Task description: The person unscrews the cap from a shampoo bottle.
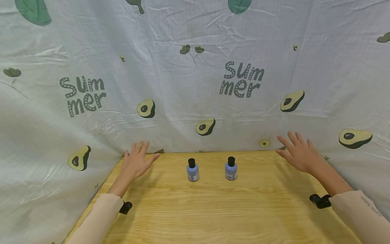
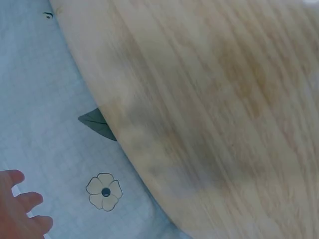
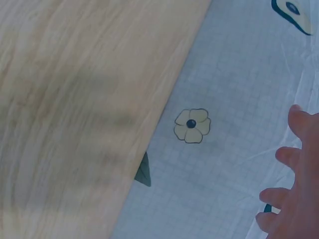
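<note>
Purple bottle [image 1: 193,173] and second bottle [image 1: 231,171] stand upright on counter [image 1: 213,210] | left grip [image 1: 136,163]: fingers spread | right grip [image 1: 300,155]: fingers spread also

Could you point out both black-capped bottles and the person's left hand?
Left black-capped bottle [image 1: 193,171], head view: its bluish body.
Right black-capped bottle [image 1: 231,170], head view: its bluish body.
Left hand [image 1: 135,164], head view: back of the hand.
</note>
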Demonstrator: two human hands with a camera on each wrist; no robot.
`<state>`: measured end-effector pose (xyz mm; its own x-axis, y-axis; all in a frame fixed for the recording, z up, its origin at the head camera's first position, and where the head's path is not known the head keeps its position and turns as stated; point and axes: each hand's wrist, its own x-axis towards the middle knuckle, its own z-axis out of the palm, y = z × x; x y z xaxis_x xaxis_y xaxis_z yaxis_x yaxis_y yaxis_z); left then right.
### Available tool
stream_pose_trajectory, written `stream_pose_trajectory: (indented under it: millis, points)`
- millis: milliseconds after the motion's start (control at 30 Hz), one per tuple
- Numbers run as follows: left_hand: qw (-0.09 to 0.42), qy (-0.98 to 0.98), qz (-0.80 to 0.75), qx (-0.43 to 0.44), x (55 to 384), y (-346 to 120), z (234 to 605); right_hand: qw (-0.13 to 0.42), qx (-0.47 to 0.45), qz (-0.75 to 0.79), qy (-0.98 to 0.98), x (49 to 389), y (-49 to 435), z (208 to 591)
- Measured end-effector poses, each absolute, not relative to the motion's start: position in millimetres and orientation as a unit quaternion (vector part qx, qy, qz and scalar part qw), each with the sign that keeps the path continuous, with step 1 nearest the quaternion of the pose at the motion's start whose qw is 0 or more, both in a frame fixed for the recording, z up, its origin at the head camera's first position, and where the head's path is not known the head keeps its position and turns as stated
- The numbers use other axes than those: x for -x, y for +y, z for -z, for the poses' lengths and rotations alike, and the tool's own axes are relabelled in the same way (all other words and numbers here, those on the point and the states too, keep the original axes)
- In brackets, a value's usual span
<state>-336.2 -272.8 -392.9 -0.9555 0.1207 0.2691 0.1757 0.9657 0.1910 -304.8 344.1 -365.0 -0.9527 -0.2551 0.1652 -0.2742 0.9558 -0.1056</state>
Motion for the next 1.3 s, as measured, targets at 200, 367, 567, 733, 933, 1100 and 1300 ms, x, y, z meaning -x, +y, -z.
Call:
stream_pose_trajectory:
  millis: [200, 367, 567, 733, 933, 1100, 1300]
  points:
    - [0.144, -0.981, 0.101, 0.087, 321.9, -268.9, 394.7, 0.092, -0.140, -0.064, -0.984, 291.3, 337.0, 370.7]
    - [0.154, -0.976, 0.120, 0.095, 312.5, -262.0, 398.8, 0.135, -0.145, -0.052, -0.979, 277.5, 329.6, 376.0]
    - [0.153, -0.973, 0.150, 0.091, 296.2, -255.7, 407.1, 0.170, -0.159, -0.063, -0.970, 261.3, 316.7, 384.1]
    - [0.154, -0.967, 0.183, 0.085, 279.3, -248.9, 416.7, 0.178, -0.173, -0.086, -0.965, 253.2, 306.2, 387.8]
    - [0.150, -0.964, 0.209, 0.069, 262.4, -230.9, 429.9, 0.166, -0.181, -0.121, -0.962, 247.1, 291.3, 392.7]
    - [0.132, -0.964, 0.225, 0.060, 249.3, -208.7, 434.8, 0.156, -0.193, -0.161, -0.955, 245.1, 276.4, 396.7]
    - [0.121, -0.952, 0.264, 0.095, 242.6, -179.1, 435.5, 0.147, -0.198, -0.212, -0.946, 249.4, 263.6, 403.8]
